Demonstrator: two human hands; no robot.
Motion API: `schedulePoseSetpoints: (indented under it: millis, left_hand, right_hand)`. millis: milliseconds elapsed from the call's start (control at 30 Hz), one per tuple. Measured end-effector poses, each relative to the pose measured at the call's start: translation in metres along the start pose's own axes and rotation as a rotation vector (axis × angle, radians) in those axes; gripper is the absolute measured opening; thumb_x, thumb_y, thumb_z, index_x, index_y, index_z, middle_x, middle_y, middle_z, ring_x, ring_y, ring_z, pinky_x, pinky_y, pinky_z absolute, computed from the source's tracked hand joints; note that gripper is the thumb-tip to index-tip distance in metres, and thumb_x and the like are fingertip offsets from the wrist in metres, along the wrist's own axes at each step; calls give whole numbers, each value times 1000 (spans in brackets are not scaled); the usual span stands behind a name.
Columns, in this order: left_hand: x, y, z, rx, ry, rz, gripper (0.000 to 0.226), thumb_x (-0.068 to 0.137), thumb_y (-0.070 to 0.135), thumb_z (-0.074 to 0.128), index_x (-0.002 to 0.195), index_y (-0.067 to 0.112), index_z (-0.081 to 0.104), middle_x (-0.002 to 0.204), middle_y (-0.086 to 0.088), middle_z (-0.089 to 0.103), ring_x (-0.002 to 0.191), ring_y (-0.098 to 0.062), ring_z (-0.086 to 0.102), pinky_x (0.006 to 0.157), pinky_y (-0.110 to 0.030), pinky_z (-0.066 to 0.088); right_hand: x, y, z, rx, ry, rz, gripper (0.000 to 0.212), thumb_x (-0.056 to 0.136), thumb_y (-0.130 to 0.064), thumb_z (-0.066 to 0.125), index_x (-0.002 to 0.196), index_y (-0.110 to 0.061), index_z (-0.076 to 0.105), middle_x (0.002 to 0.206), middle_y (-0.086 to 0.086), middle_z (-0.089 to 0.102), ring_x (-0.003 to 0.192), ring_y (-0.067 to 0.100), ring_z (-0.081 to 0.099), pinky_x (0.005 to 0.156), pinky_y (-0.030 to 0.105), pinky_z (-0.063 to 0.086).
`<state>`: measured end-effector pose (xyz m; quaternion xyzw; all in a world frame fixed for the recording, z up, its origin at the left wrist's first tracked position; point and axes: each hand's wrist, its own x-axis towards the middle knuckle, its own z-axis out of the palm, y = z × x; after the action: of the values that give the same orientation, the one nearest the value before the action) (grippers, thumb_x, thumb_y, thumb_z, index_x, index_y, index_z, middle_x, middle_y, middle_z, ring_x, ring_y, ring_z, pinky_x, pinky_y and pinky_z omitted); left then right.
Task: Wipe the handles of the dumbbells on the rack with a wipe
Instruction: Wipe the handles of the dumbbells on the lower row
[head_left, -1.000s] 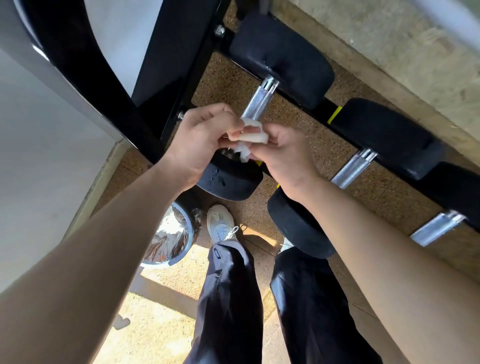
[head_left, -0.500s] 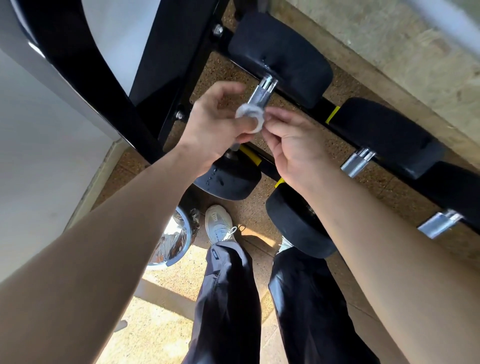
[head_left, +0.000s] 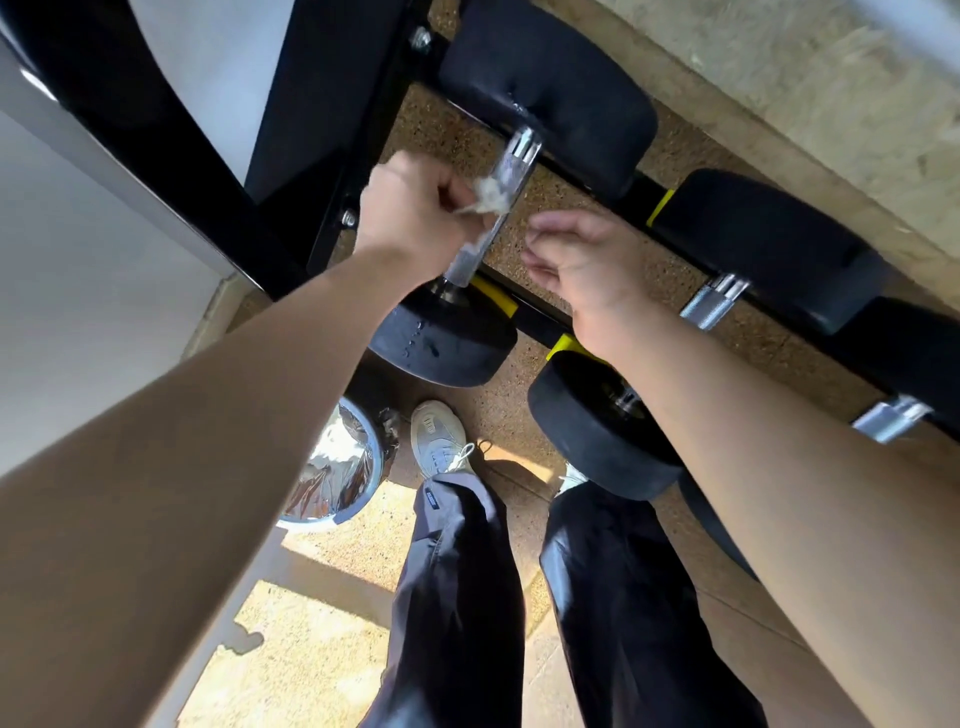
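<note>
1. The wipe (head_left: 485, 195) is pinched in the curled fingers of the left hand (head_left: 415, 213) and is pressed against the 9 o'clock side of the first handle (head_left: 475, 249), on its upper half.
2. The right hand (head_left: 582, 260) is empty, with its fingers loosely curled. It is held just beside the handle at 3 o'clock, and no contact with the bar is seen.
3. The handle is carried on the rack (head_left: 535, 322). Its long axis runs from 1 o'clock, at the far head (head_left: 545, 88), down to 7 o'clock, at the near head (head_left: 441, 343).
4. The wiping stroke is judged to lie along that axis. The bare stretch of bar lies towards 7 o'clock from the wipe, so the left hand, already on the bar, is the better placed.
5. Two further handles (head_left: 714, 301) (head_left: 891, 418) are seen towards 4 o'clock, nearer the right hand. Whether they are clean cannot be told.
</note>
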<state>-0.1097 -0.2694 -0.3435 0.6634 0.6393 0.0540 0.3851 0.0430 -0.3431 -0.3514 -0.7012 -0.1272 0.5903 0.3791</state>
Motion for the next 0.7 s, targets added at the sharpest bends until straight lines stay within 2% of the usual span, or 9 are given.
schedulePoseSetpoints:
  millis: [100,167,200,267,367,467,533,633,700]
  left_hand:
    - [-8,-13,-4,265,-156,-58,8,84,23,80,82,18,74,87,3,70,69,-9,59,51,-17,39]
    - [-14,-15,-10,404,-288,-62,7,84,30,80,86,25,75,92,4,71,76,-13,62,57,-25,45]
    - [-15,-15,-13,397,-309,-54,9,82,34,82,84,29,74,93,6,70,81,-15,64,60,-26,46]
    - [-15,-11,-18,281,-232,7,11,81,33,83,81,31,72,89,9,69,82,-13,65,56,-21,42]
    - [-12,1,-15,103,69,84,16,87,34,76,90,19,73,84,5,69,73,-13,63,54,-20,39]
    - [-15,5,-3,159,116,13,25,91,38,70,98,14,73,84,0,68,74,-20,62,62,-25,40]
    - [-21,4,2,255,41,-21,28,91,40,69,100,14,74,88,-7,71,79,-27,67,63,-29,43]
    - [-41,12,9,534,-181,-11,26,88,48,69,107,30,73,90,-2,69,79,-23,65,62,-28,43]
    - [-53,14,9,484,-209,29,22,87,46,70,106,35,74,95,0,71,90,-24,64,71,-31,44]
  right_hand:
    - [-7,11,-7,-92,24,-4,17,89,2,66,94,-14,70,80,0,72,72,10,68,73,27,60]
    - [-12,16,-12,-132,17,15,18,89,2,65,95,-14,70,84,2,73,74,12,69,70,25,59]
    - [-15,17,-13,-154,10,20,19,89,3,65,96,-14,70,87,3,73,77,13,70,69,24,59]
    - [-18,19,-14,-197,-12,16,21,89,4,65,96,-14,70,91,5,74,82,17,71,71,24,60]
    - [-19,17,-12,-191,-32,17,21,89,2,66,92,-19,70,92,5,74,84,18,71,72,25,60]
    - [-21,15,-10,-125,-68,25,19,89,-1,69,96,-18,69,93,2,74,84,16,71,70,24,59]
    - [-25,15,-10,-82,-114,39,21,90,-1,69,106,-15,67,97,2,74,89,18,71,76,27,60]
    - [-35,17,-17,-45,-179,70,31,91,-1,68,118,-14,63,106,4,72,101,23,70,85,35,60]
    - [-43,18,-19,-42,-213,90,33,91,-1,67,121,-15,63,112,6,72,104,25,70,89,38,59]
